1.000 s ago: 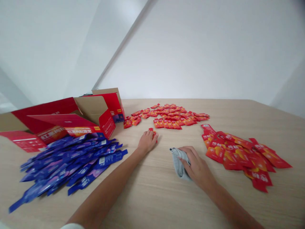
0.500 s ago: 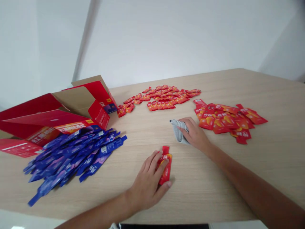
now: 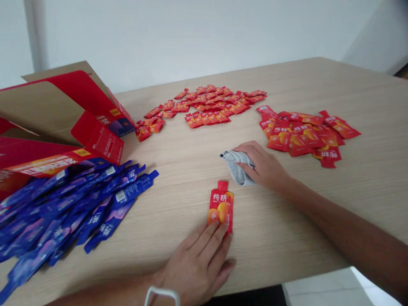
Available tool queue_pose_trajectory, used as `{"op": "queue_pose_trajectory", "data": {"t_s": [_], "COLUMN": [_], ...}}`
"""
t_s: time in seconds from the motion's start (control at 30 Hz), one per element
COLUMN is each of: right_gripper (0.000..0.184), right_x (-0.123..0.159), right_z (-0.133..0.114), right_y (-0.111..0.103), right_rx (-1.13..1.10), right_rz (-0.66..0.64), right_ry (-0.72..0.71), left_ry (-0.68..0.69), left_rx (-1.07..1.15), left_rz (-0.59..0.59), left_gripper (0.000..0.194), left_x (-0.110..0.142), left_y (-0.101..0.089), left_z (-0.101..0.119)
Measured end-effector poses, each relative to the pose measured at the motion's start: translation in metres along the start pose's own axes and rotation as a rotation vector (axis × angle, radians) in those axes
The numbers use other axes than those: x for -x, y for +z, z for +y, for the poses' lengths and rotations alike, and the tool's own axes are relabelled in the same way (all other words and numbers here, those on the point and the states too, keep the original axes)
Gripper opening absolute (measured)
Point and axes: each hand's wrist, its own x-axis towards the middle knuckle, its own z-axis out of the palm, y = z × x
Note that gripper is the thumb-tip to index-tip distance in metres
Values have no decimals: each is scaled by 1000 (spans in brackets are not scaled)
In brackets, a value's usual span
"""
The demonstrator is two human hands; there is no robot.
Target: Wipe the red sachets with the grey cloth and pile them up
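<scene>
A red pouch [image 3: 220, 204] with orange fruit printed on it lies flat near the front of the table. The outstretched fingers of my left hand [image 3: 204, 255] rest on its lower end, and its neck points away from me. Up and to the right, my right hand [image 3: 263, 165] is closed around a folded grey cloth [image 3: 238, 169] that touches or nearly touches the tabletop. Just beyond that hand is a loose pile of similar red pouches [image 3: 301, 131].
More red pouches [image 3: 213, 102] lie in overlapping rows at the back. Left of me, many blue pouches [image 3: 76, 208] are heaped before open red cardboard boxes [image 3: 98, 136]. A white wall [image 3: 204, 38] stands behind the wooden table [image 3: 178, 157].
My left hand has slid back toward me along the pouch, uncovering its printed front. The right hand still grips the cloth. My view has tilted down and come closer.
</scene>
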Motion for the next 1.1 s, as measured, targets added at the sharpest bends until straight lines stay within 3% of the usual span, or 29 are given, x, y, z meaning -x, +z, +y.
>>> {"op": "queue_pose_trajectory", "data": {"t_s": [0.2, 0.27, 0.33, 0.4, 0.53, 0.6, 0.67, 0.77, 0.83, 0.97, 1.1], "right_gripper": [32, 31, 34, 37, 33, 32, 33, 30, 27, 30, 29], "right_x": [26, 31, 28, 17, -3, -1, 10, 28, 31, 11, -4], "right_z": [-63, -74, -71, -56, -34, -42, -62, -88, -90, -58, -40], "right_y": [17, 29, 38, 40, 25, 15, 12, 22, 33, 44, 28], "right_rx": [-38, -58, -63, -19, 115, 99, 42, -27, -36, 66, 159], "right_rz": [-273, -402, -478, -469, -328, -242, -234, -393, -480, -428, -287], "right_ry": [-296, -398, -391, -269, -42, -39, -124, -342, -406, -209, -50], "left_ry": [-6, -37, -42, -18, 5, 9, 6, -21, -32, 17, 20], "left_rx": [-25, 1, 16, 14, 23, 22, 14, 36, 52, 18, 17], "left_rz": [56, 51, 45, 44, 20, 24, 39, 9, -6, 21, 16], "left_gripper": [49, 46, 48, 55, 62, 63, 61, 50, 47, 56, 56], "left_x": [11, 12, 11, 10, 8, 8, 9, 10, 10, 9, 7], "left_y": [8, 8, 7, 4, 2, 3, 4, 4, 3, 0, -2], "left_z": [8, 9, 9, 7, 4, 6, 8, 12, 13, 9, 7]}}
